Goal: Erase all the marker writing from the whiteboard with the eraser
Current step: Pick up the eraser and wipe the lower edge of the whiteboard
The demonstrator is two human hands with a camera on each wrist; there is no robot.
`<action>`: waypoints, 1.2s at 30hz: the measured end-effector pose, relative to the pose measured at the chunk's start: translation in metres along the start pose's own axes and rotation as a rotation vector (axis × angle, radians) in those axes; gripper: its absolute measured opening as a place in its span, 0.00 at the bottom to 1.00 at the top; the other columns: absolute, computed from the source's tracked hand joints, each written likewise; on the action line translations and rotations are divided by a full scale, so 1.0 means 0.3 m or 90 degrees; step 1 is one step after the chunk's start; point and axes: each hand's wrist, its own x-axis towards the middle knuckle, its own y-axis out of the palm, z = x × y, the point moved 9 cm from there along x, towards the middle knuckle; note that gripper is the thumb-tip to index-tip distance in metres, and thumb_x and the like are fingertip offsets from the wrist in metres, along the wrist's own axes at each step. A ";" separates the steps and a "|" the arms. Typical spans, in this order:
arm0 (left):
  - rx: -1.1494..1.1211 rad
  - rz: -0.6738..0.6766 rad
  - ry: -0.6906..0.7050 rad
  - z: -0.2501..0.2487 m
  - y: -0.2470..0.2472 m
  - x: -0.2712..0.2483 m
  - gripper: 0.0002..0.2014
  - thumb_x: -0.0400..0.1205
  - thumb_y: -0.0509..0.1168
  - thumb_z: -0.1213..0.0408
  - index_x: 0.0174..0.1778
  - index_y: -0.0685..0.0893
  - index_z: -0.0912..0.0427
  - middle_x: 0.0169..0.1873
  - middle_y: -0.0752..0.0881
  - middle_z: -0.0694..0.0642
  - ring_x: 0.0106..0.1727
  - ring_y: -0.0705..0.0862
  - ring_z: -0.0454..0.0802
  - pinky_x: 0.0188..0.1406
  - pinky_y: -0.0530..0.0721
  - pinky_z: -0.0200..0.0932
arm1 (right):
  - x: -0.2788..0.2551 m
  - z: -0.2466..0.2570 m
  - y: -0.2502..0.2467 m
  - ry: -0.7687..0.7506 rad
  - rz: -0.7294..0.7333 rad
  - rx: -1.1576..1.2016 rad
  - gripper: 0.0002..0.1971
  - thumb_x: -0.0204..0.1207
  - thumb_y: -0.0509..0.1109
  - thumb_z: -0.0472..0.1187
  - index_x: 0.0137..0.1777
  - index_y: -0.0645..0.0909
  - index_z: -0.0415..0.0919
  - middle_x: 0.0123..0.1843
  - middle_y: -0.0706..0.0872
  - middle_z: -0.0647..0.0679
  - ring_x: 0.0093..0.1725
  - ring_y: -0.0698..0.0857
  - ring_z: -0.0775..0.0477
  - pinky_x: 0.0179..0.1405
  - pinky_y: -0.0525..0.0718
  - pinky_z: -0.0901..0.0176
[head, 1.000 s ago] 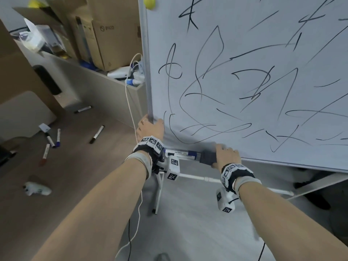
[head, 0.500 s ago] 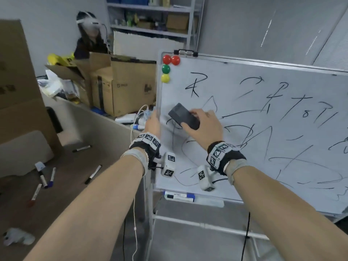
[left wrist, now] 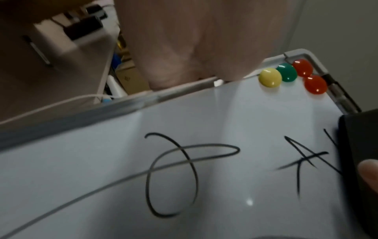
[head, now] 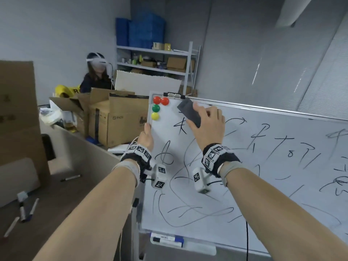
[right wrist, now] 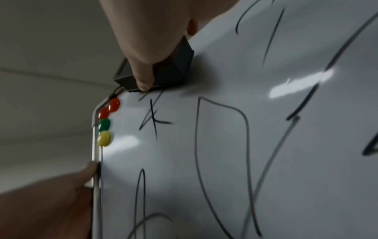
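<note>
A whiteboard (head: 263, 219) on a stand is covered with black marker scribbles (head: 165, 157). My right hand (head: 207, 127) grips a dark grey eraser (head: 189, 112) and holds it flat against the board near its top left corner, over a scribble. In the right wrist view the eraser (right wrist: 174, 71) lies under my thumb on the board (right wrist: 225, 145). My left hand (head: 147, 136) grips the board's left edge below the magnets; the left wrist view shows that hand (left wrist: 184, 48) curled round the frame (left wrist: 122, 103).
Red, green and yellow magnets (head: 156, 108) sit in the board's top left corner. Markers (head: 167, 239) lie on the tray below. Cardboard boxes (head: 116, 117), a desk with loose markers (head: 28, 210) and a seated person (head: 96, 76) are to the left.
My right hand lifted the eraser from the tray up the board to its top left corner. My left hand slid up the board's left edge. The head view has risen.
</note>
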 end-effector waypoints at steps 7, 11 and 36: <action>0.053 -0.029 0.034 0.037 0.006 0.031 0.43 0.88 0.37 0.36 0.69 0.80 0.72 0.67 0.83 0.71 0.69 0.81 0.65 0.73 0.74 0.52 | -0.100 0.054 0.104 -0.177 0.020 0.034 0.28 0.69 0.83 0.53 0.69 0.83 0.53 0.52 0.78 0.46 0.51 0.75 0.41 0.52 0.75 0.47; 0.021 -0.073 0.060 0.043 0.037 0.013 0.40 0.90 0.40 0.40 0.66 0.82 0.74 0.63 0.85 0.72 0.67 0.83 0.65 0.67 0.75 0.49 | -0.020 -0.036 0.017 -0.133 -0.028 -0.002 0.28 0.73 0.79 0.54 0.73 0.80 0.54 0.53 0.79 0.47 0.53 0.76 0.40 0.52 0.73 0.48; 0.004 -0.024 0.032 0.042 0.010 0.007 0.39 0.90 0.41 0.39 0.73 0.79 0.69 0.72 0.80 0.69 0.73 0.78 0.64 0.72 0.69 0.49 | -0.355 0.068 0.203 -0.181 0.093 -0.059 0.30 0.66 0.85 0.51 0.69 0.82 0.55 0.53 0.81 0.49 0.52 0.78 0.40 0.55 0.73 0.45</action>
